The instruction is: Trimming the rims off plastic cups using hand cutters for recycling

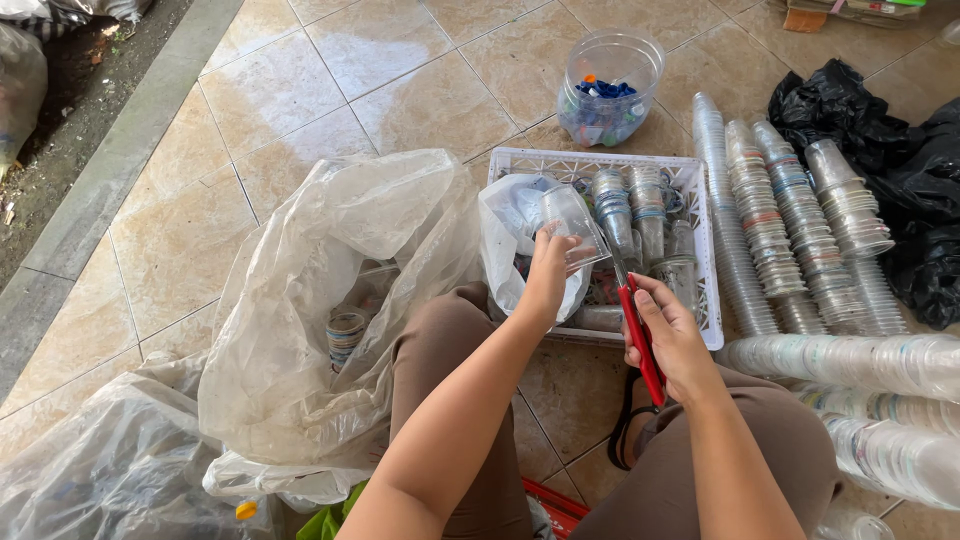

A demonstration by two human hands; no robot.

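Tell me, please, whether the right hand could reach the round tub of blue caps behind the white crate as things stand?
Probably not readily: the right hand holds red scissors, and the white crate of cups lies between it and the tub.

1. A single head-worn camera looks steeply down from the seated person's own eye level onto a tiled floor [400, 90], facing forward over the knees.
2. The view sits close: both forearms enter from the near edge, the left hand [548, 275] and right hand [672, 335] landing near centre frame.
3. Just beyond them lies a white crate [600, 160]; a clear tub [610, 88] marks the far middle.
4. At left, a large clear bag [330, 300] fills the near ground, with a kerb strip [120, 160] running along the far left.
5. At right, stacked clear cups [790, 240] run to the frame's edge.
6. No second view exists, so no part of the scene is shared.
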